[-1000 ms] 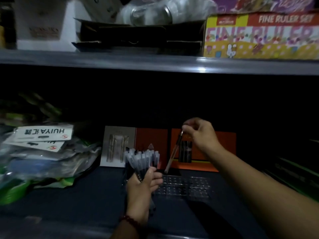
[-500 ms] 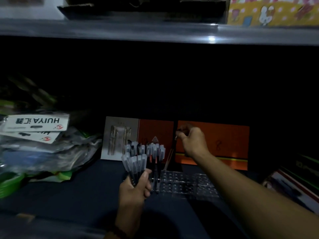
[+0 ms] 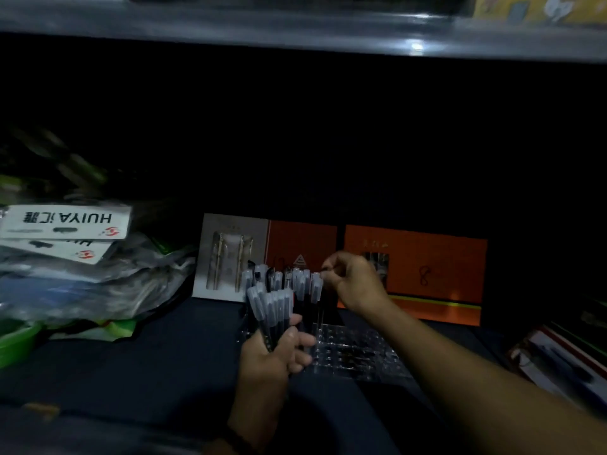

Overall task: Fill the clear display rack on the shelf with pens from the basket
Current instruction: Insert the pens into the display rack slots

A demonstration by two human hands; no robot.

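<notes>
My left hand (image 3: 272, 353) grip bunched spare pens (image 3: 271, 307) by rack (image 3: 358, 353), ready feed; right hand (image 3: 354, 280) grip pinched pen (image 3: 317, 285) top to seat it.

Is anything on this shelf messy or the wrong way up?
The HUIYA label on the plastic packets at the left reads upside down, and those packets lie in a slumped heap. The pens standing in the clear display rack look upright; nothing looks spilled.

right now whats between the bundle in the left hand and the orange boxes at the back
Head view: capped pens standing in the clear rack, behind the bundle in the left hand, before the orange boxes.
</notes>
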